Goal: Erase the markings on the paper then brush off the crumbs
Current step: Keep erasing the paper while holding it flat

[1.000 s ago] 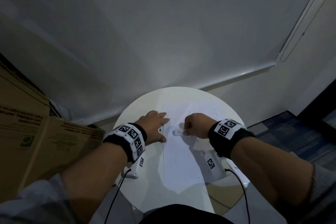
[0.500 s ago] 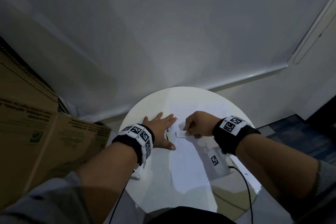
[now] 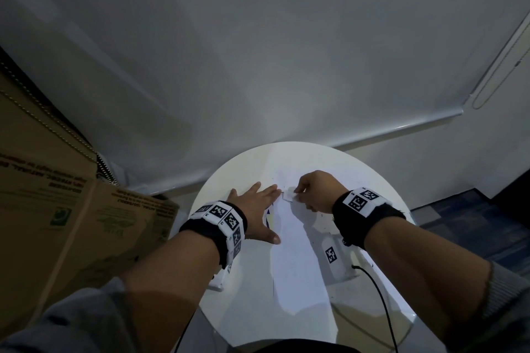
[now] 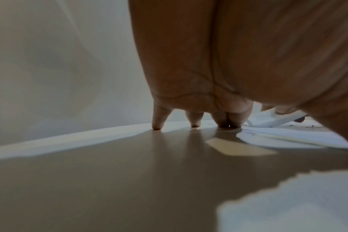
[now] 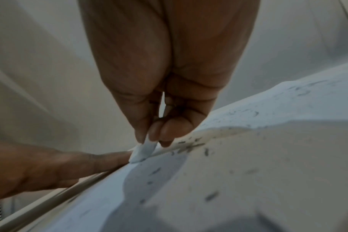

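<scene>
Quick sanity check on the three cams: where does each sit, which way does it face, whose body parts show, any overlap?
Head: on the head, facing forward and down at the round table; shows both forearms, left hand flat, right hand pinching the eraser.
Left wrist: under the left palm, looking along fingertips pressed on the table.
Right wrist: looks along fingers pinching the eraser on the paper, crumbs scattered.
Shared: the eraser appears in all three.

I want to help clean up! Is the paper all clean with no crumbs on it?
No, dark crumbs lie scattered over the paper.
</scene>
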Demonstrator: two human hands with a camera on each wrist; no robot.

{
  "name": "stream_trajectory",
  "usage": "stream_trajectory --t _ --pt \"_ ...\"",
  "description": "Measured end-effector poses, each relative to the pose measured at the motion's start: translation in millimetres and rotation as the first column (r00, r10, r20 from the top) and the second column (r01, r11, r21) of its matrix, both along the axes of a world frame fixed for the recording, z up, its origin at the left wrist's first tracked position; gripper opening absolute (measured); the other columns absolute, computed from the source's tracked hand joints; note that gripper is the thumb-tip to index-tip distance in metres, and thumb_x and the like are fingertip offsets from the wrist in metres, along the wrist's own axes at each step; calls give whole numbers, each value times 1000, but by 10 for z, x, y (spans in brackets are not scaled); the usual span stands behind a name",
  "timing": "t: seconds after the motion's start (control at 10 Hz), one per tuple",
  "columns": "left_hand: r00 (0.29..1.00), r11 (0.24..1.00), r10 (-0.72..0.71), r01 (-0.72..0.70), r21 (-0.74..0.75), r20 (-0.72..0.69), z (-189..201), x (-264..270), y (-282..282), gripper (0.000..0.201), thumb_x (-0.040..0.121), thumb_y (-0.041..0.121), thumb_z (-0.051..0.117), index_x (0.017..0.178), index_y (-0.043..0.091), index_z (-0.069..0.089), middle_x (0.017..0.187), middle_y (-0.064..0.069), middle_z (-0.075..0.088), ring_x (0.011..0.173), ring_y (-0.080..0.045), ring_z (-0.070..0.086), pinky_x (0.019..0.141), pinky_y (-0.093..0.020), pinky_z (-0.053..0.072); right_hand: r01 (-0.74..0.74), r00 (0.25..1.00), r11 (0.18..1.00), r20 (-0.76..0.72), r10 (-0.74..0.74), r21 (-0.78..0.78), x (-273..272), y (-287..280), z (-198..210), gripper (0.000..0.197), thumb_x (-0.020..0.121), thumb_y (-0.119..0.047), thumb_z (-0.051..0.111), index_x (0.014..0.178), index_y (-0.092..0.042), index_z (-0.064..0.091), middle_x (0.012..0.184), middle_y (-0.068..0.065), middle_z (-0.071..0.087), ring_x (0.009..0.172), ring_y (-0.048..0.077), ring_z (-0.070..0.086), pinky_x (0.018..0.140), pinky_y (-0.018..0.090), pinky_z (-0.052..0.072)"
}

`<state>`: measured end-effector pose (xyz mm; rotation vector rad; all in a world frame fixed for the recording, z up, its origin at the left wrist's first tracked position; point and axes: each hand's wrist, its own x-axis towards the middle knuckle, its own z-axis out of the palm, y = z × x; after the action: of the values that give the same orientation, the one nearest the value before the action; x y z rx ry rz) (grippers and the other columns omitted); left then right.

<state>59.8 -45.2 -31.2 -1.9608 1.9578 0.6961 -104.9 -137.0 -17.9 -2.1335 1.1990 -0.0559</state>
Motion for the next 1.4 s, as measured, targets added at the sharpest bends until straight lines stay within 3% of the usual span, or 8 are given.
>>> stream_trajectory --t 0.1,0.2,0.7,0.8,1.0,1.1,1.3,1.4 --pt "1000 1000 -2 2 2 -1 -15 5 -7 112 78 66 66 155 30 -7 162 17 -12 149 -14 -13 118 -60 2 -91 995 986 -30 96 140 -2 57 34 16 85 -12 66 71 -17 60 56 2 59 44 10 54 52 19 49" --pt "1000 1000 11 -11 -3 1 -18 8 -12 113 77 65 67 155 30 -8 162 16 -12 149 -15 -13 118 -60 2 12 1000 1000 -24 -12 -13 54 -15 16 5 87 -14 63 82 -13 64 57 -2 57 45 8 53 50 17 45" --pt "999 999 35 -35 2 11 -42 35 -27 119 74 69 67 154 30 -11 161 16 -15 149 -15 -16 118 -60 1 -95 992 982 -68 107 160 67 -43 90 17 84 -11 68 68 -14 61 55 2 57 36 6 50 47 16 44" --pt "999 999 40 -40 1 10 -45 33 -29 119 74 69 68 154 30 -10 161 16 -14 149 -15 -16 118 -60 1 20 999 1000 -29 -20 0 121 -87 58 10 87 -12 62 77 -11 62 55 1 55 43 10 51 47 18 45" --pt "999 999 34 -34 3 10 -30 19 -21 119 74 68 68 154 29 -11 161 16 -15 149 -16 -15 118 -60 3 -157 982 970 -72 172 186 70 56 94 14 83 -10 68 70 -13 64 54 1 56 38 6 49 45 15 45" --pt "999 999 39 -39 1 8 -12 13 -12 118 75 67 68 155 29 -9 161 16 -14 149 -15 -15 118 -60 3 -22 1000 1000 -12 22 -16 96 16 58 7 86 -12 63 81 -8 66 56 0 55 44 9 51 47 17 44" --pt "999 999 32 -33 4 13 -3 13 -12 119 74 69 67 154 29 -11 161 16 -15 149 -16 -15 118 -60 3 -202 975 970 -70 213 136 7 149 88 5 84 -13 68 79 -12 67 57 0 57 39 4 48 46 14 43" --pt "999 999 31 -31 12 14 0 15 -10 119 74 69 66 154 29 -12 161 16 -15 149 -15 -16 117 -60 3 -83 996 996 -24 82 -41 14 85 50 6 85 -15 65 86 -10 68 64 -1 58 48 6 50 46 11 41"
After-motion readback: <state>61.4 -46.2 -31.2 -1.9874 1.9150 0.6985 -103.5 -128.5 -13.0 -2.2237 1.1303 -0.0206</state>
